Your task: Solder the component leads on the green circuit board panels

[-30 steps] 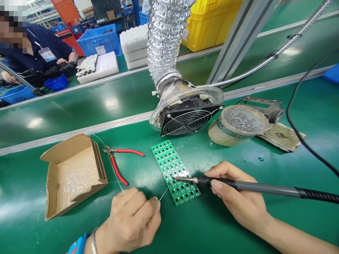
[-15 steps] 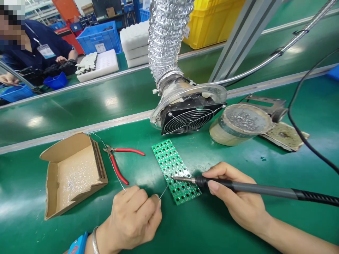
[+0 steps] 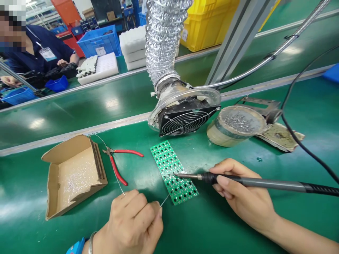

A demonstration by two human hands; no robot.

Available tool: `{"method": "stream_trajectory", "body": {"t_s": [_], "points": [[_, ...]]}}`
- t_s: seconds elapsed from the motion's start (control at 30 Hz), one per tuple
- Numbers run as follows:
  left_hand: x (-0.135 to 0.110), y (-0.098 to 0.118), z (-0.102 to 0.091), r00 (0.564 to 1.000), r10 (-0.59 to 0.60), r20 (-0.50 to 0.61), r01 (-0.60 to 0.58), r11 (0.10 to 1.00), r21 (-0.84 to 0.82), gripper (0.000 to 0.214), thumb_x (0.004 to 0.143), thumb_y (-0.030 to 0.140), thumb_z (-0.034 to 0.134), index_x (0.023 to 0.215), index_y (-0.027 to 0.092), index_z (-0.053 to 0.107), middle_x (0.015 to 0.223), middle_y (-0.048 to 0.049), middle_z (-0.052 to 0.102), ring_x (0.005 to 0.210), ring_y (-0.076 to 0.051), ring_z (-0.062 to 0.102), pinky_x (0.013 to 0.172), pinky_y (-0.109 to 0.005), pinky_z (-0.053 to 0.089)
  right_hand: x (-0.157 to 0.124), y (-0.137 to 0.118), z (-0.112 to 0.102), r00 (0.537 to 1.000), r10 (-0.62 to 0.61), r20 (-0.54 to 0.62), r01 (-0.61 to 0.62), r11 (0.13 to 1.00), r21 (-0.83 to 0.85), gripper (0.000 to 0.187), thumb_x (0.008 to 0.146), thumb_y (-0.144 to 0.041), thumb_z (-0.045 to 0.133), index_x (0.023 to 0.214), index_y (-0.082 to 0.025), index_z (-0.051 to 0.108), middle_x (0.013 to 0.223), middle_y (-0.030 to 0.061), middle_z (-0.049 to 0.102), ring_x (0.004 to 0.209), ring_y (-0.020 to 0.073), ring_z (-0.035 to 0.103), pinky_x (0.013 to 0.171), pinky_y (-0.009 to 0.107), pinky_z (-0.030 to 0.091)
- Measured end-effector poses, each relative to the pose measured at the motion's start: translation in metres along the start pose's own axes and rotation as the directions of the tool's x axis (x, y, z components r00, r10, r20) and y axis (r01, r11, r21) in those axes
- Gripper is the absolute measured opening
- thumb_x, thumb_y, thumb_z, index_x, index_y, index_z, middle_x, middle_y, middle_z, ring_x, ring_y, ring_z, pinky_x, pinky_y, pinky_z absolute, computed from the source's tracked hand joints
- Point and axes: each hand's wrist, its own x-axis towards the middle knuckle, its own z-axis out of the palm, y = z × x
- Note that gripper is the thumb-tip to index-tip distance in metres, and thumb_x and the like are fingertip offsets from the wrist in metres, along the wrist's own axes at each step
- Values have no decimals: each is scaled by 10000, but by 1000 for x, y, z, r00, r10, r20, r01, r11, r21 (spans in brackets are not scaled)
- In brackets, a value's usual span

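- Head view: the green circuit board [image 3: 169, 167] lies flat on the bench [image 3: 212, 229], its long side running from eleven to five o'clock; hours below are counted from the board.
- Step in hand, as I judge it: soldering, with heat and wire brought towards one spot.
- At four o'clock, the right hand [image 3: 247, 204] has thumb and fingers clamped on the soldering iron [image 3: 270, 183]. Its tip points to nine o'clock over the board; I cannot tell whether it touches.
- Between seven and eight, the left hand [image 3: 135, 218] is curled in, pinching a thin wire [image 3: 164, 200] whose end reaches the board's edge, apart from the iron tip.
- The next move seems to call for a steady iron and the wire end guided towards one o'clock.
- Near ten, the red-handled pliers [image 3: 128, 152] lie beside the wire's run and might snag it; at nine stands a cardboard box [image 3: 52, 187] with small shiny bits.
- Just past twelve, the fan hood [image 3: 186, 121] limits reach; at two stands a tub [image 3: 225, 135].
- Between ten and eleven, a co-worker [image 3: 42, 42] sits well apart.
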Motion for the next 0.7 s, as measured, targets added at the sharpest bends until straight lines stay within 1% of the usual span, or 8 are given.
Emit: {"method": "stream_trajectory", "body": {"t_s": [0.13, 0.2, 0.27, 0.37, 0.43, 0.5, 0.6, 0.7], "points": [[13, 13, 2, 999, 1, 41, 0, 1000, -24, 87, 801, 91, 594, 788, 168, 633, 563, 13, 458, 524, -148, 333, 491, -319, 250, 5, -4, -7, 999, 48, 22, -49, 998, 47, 178, 839, -372, 689, 873, -198, 673, 502, -29, 506, 425, 94, 433, 385, 197, 322], [18, 18, 7, 999, 29, 43, -28, 999, -24, 84, 806, 106, 587, 767, 171, 625, 557, 15, 449, 525, -151, 326, 493, -323, 248, 6, -3, -9, 1000, 17, 23, -18, 998, 66, 182, 832, -372, 697, 879, -197, 678, 505, -26, 510, 421, 90, 427, 383, 196, 321], [21, 21, 14, 999, 44, 22, -43, 999, -14, 94, 805, 119, 584, 734, 175, 610, 548, 17, 431, 526, -153, 311, 491, -325, 235, 4, -1, -10, 999, -30, 27, 29, 999, 44, 182, 822, -369, 707, 891, -204, 678, 546, -15, 538, 450, 97, 447, 407, 205, 350], [17, 18, 20, 999, 40, -22, -40, 999, 6, 98, 795, 108, 597, 721, 173, 594, 547, 17, 421, 538, -153, 307, 492, -326, 222, 1, 1, -10, 995, -88, 57, 93, 991, -92, 132, 822, -323, 706, 908, -230, 667, 626, -4, 589, 501, 112, 486, 443, 216, 387], [12, 12, 21, 999, 26, -32, -26, 1000, 10, 99, 778, 82, 617, 737, 168, 592, 554, 16, 433, 546, -150, 322, 495, -324, 229, -1, 1, -10, 989, -124, 86, 140, 969, -205, 76, 836, -263, 684, 906, -246, 658, 631, -12, 602, 496, 112, 495, 442, 209, 394], [8, 6, 20, 999, 12, -33, -12, 1000, 3, 119, 761, 56, 634, 744, 165, 588, 561, 15, 446, 549, -145, 336, 497, -320, 237, -1, 0, -10, 981, -162, 111, 188, 938, -290, 76, 849, -209, 652, 909, -256, 645, 622, -24, 603, 487, 109, 499, 440, 199, 403], [6, 0, 20, 999, 7, -33, -7, 1000, -15, 142, 750, 38, 645, 745, 164, 580, 566, 10, 469, 547, -142, 345, 495, -318, 240, -1, -1, -9, 968, -200, 152, 242, 906, -348, 109, 866, -170, 614, 922, -264, 613, 616, -37, 599, 487, 108, 508, 450, 191, 420], [7, -2, 20, 999, 11, -37, -12, 1000, -14, 149, 750, 30, 646, 751, 165, 582, 563, 9, 477, 545, -144, 341, 494, -320, 236, -1, -1, -8, 958, -211, 193, 270, 890, -369, 127, 875, -151, 597, 930, -266, 590, 595, -49, 584, 474, 105, 506, 443, 185, 418]]}}
